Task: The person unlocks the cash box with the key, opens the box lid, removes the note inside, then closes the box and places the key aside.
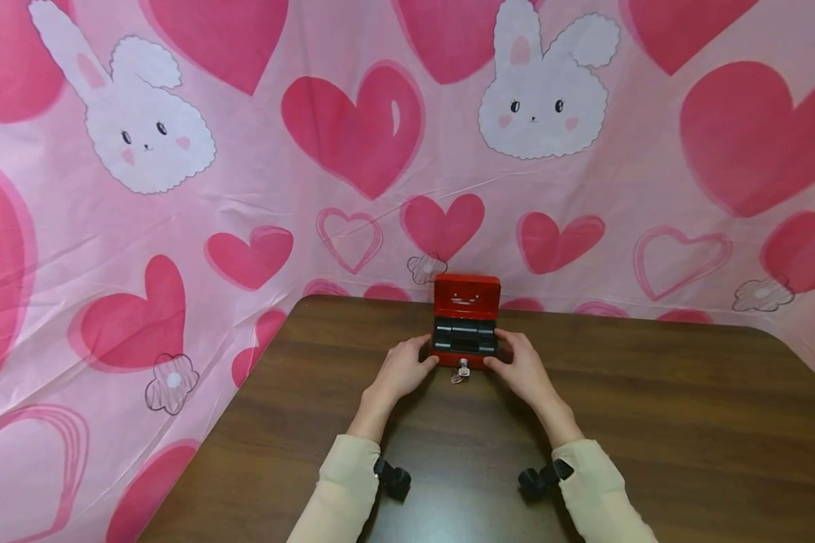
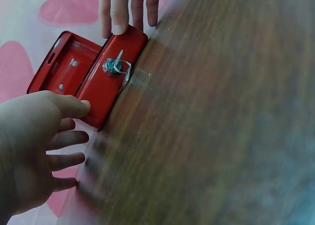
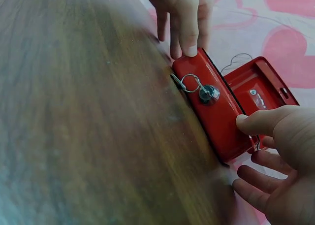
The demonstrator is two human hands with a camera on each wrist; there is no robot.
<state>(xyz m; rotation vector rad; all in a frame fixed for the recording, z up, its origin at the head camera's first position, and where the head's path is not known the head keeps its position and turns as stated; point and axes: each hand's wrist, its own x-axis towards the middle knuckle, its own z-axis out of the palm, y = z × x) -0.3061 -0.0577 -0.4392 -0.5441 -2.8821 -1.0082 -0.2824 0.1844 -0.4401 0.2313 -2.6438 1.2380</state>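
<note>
A small red cash box [image 1: 446,361] stands on the table with its lid [image 1: 467,296] raised at the back, and a black tray [image 1: 465,333] shows inside. My left hand [image 1: 404,367] grips the box's left front corner, its thumb on the red front [image 2: 102,89] and its fingers along the side. At the opposite corner my right hand [image 1: 521,367] holds the box likewise, thumb on the front and fingers at the side. A key [image 1: 464,368] sits in the front lock, with a ring and another key [image 1: 457,378] hanging from it.
The brown wooden table [image 1: 686,422] reaches back to a pink cloth [image 1: 448,173] printed with hearts and rabbits, which hangs just behind the box. A black wrist camera [image 1: 395,481] is strapped to the left wrist and another camera [image 1: 535,483] to the right.
</note>
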